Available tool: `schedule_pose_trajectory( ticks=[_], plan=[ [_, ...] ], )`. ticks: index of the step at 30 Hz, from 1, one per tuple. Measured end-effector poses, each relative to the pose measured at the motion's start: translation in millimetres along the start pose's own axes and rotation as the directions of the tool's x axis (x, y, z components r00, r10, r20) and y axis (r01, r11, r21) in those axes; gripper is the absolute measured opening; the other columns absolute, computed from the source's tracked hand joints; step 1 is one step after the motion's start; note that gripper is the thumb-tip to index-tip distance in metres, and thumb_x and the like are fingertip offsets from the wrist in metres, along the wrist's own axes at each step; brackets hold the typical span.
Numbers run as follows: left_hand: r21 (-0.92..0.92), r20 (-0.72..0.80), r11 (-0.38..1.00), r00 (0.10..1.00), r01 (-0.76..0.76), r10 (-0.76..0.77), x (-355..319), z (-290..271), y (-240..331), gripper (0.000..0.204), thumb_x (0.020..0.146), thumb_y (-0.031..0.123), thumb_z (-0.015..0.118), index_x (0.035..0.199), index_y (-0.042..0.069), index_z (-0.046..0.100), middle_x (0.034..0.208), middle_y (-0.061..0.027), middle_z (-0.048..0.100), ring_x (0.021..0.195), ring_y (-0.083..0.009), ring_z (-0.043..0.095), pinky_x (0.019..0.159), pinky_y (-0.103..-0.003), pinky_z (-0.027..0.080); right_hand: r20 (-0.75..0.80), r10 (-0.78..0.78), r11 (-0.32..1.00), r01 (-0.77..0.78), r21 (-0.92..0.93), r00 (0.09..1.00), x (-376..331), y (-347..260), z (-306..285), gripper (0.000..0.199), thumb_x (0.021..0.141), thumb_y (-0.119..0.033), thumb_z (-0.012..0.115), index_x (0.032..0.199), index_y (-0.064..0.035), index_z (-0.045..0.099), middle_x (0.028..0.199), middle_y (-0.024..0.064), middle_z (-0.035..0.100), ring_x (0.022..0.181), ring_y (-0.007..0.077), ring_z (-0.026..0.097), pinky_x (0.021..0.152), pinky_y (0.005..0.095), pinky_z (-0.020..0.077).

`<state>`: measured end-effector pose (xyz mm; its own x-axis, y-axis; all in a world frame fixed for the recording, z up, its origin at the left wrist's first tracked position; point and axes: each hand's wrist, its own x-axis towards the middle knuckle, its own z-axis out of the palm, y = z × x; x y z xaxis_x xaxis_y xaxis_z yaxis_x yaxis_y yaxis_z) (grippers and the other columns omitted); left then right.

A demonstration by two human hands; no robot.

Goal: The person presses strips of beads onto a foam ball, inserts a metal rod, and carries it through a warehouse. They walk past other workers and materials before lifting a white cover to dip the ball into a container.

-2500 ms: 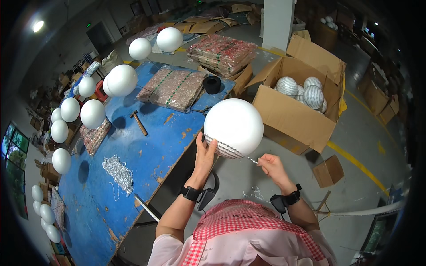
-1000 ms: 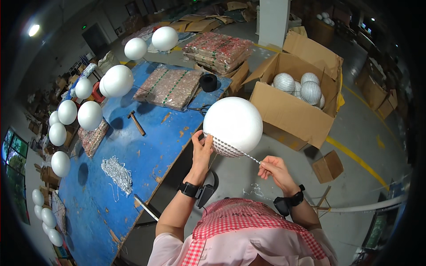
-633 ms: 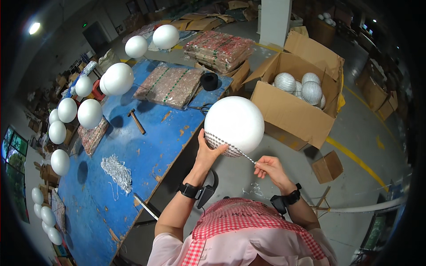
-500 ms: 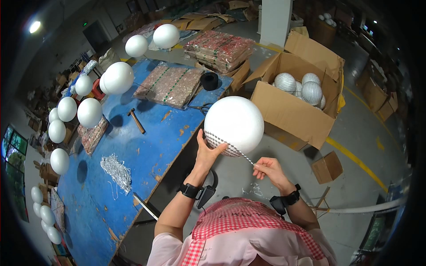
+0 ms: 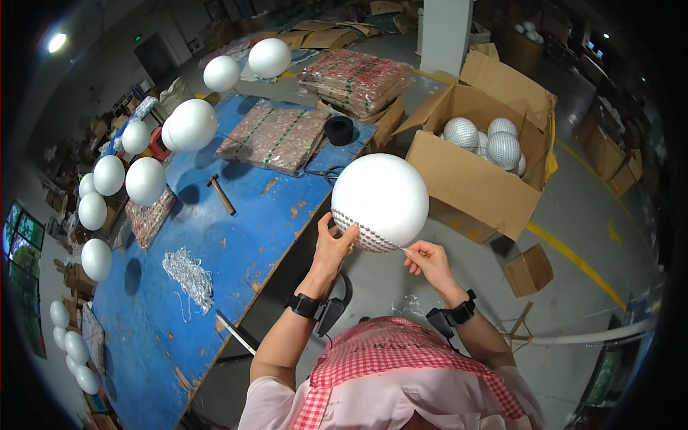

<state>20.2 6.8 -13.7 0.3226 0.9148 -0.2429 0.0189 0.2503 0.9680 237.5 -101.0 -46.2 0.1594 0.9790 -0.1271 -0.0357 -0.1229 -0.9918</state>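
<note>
A large white foam ball (image 5: 380, 195) is in front of me, its lower part wrapped in rows of silvery bead string (image 5: 367, 236). My left hand (image 5: 332, 249) grips the ball at its lower left, the thumb lying on the beaded rows and the other fingers curving round the side. At the ball's lower right, my right hand (image 5: 428, 262) pinches the bead string between thumb and forefinger, close to the surface. The ball's underside is hidden from me.
On the blue table (image 5: 236, 265) lie a hammer (image 5: 221, 195), a heap of silver bead strings (image 5: 188, 276), scissors (image 5: 328, 172) and a black roll (image 5: 339, 131). Several white balls (image 5: 145, 182) stand along its far side. An open carton (image 5: 473, 183) holds bead-covered balls.
My right hand has moved up and slightly left toward the ball, and the free stretch of bead string has shortened. My left thumb has shifted a little left on the rows.
</note>
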Motion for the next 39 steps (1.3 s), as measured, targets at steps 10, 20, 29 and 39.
schedule_pose_trajectory(
  ticks=[10, 20, 29, 39],
  plan=[
    [-0.079, 0.069, 0.995, 0.996, 0.065, -0.060, 4.8, -6.8, -3.9, 0.084, 0.084, 0.046, 0.063, 0.138, 0.002, 0.015, 0.118, -0.0141, 0.049, 0.096, -0.0193, 0.055, 0.083, -0.036, 0.048, -0.091, -0.052, 0.999, 0.051, -0.014, 0.994, 3.8, 2.5, 19.2, 0.015, 0.088, -0.018, 0.062, 0.082, -0.0032, 0.064, 0.067, -0.0008, 0.061, 0.055, 0.0033, 0.051, 0.048, 0.0177, 0.0394],
    [0.138, 0.164, 0.972, 0.972, -0.191, 0.168, 12.5, -10.2, -13.7, 0.092, 0.076, 0.036, 0.075, 0.135, -0.006, 0.018, 0.124, -0.0185, 0.044, 0.113, -0.0242, 0.045, 0.096, -0.033, 0.038, -0.184, -0.113, 0.994, 0.109, -0.030, 0.976, -0.3, -2.5, 33.7, 0.015, 0.088, -0.015, 0.062, 0.080, -0.0020, 0.063, 0.067, 0.0004, 0.062, 0.056, 0.0045, 0.053, 0.050, 0.0192, 0.0430],
    [0.412, 0.219, 0.897, 0.973, -0.161, 0.074, 0.1, -33.6, -17.1, 0.087, 0.072, 0.027, 0.077, 0.131, -0.010, 0.026, 0.120, -0.0254, 0.052, 0.112, -0.0287, 0.052, 0.093, -0.033, 0.043, -0.209, -0.132, 0.991, 0.122, -0.057, 0.969, -0.5, -4.1, 36.5, 0.015, 0.088, -0.014, 0.062, 0.081, -0.0010, 0.062, 0.067, 0.0012, 0.062, 0.058, 0.0050, 0.054, 0.052, 0.0198, 0.0449],
    [0.520, 0.138, 0.845, 0.989, -0.123, 0.059, -3.9, -31.9, -23.7, 0.009, 0.083, 0.010, 0.062, 0.085, 0.002, 0.059, 0.072, -0.0055, 0.062, 0.065, -0.0169, 0.057, 0.059, -0.031, 0.045, -0.186, -0.089, 0.996, 0.093, 0.014, 0.979, 7.8, 0.9, 39.9, 0.019, 0.089, -0.020, 0.060, 0.079, -0.0040, 0.063, 0.067, 0.0014, 0.063, 0.058, 0.0049, 0.056, 0.051, 0.0181, 0.0437]
  ],
)
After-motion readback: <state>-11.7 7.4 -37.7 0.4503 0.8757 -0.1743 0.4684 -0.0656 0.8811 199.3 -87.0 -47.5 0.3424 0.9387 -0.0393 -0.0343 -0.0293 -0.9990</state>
